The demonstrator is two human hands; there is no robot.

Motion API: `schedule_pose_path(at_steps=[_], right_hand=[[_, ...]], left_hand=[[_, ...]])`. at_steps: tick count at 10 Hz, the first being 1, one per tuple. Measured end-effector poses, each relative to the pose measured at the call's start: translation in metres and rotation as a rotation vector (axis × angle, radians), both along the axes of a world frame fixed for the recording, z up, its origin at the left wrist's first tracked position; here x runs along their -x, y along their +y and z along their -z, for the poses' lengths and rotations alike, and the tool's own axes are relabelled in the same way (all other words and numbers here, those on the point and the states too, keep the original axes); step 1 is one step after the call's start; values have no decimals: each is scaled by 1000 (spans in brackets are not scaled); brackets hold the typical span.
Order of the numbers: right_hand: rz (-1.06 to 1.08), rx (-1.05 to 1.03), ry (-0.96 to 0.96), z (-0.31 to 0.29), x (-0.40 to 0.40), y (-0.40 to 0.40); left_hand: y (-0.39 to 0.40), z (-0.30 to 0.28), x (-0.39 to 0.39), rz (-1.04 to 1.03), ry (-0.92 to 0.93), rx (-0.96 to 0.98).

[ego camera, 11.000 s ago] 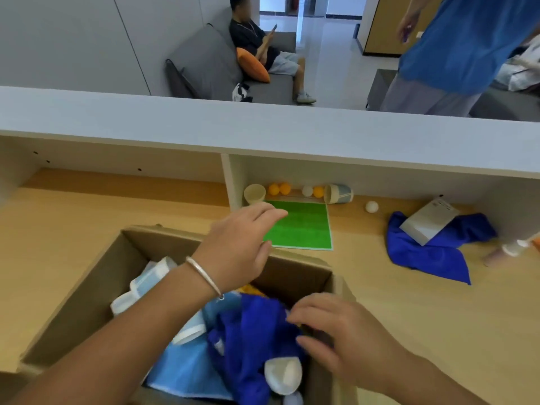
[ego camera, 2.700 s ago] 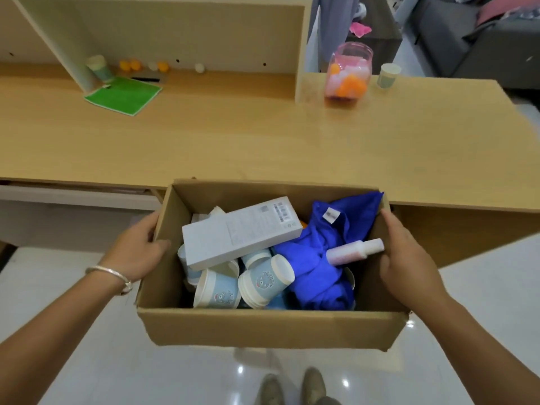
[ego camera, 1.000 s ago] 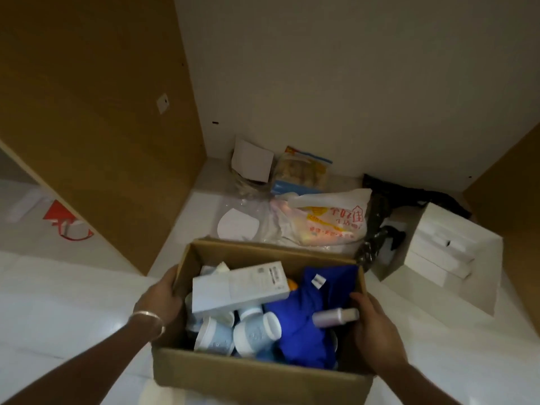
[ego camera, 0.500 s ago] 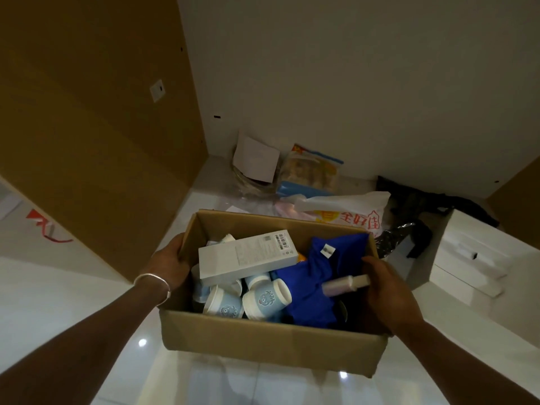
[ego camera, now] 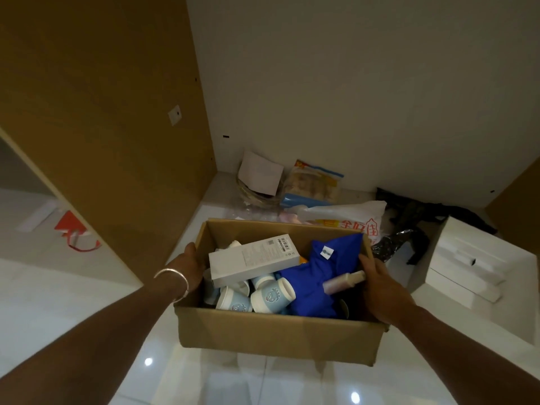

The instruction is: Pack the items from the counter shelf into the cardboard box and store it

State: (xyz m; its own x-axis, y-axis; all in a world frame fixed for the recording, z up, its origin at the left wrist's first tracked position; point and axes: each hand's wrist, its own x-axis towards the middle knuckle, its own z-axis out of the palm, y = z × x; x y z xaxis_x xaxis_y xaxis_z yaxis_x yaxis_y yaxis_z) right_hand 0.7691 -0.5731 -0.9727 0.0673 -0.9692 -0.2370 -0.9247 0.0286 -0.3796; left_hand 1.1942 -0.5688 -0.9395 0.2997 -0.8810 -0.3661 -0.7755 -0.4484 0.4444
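I hold the open cardboard box [ego camera: 274,331] above the shiny white floor [ego camera: 73,293], in front of a dim alcove. My left hand [ego camera: 190,270] grips its left wall and my right hand [ego camera: 380,290] grips its right wall, fingers curled over the rim. Inside lie a white carton [ego camera: 254,260] on top of blue-and-white paper cups [ego camera: 270,296], a blue cloth [ego camera: 318,276] and a small pink spray bottle [ego camera: 343,282]. A white plastic bag [ego camera: 350,219] lies just behind the box.

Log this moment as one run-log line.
phase: storing | left hand: grips cardboard box | right hand: grips box | location: alcove floor
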Motion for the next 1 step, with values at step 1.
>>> schedule_pose_path(at_steps=[1], right_hand=[[115, 139, -63, -32, -11, 18]], left_hand=[[22, -8, 13, 20, -19, 108]])
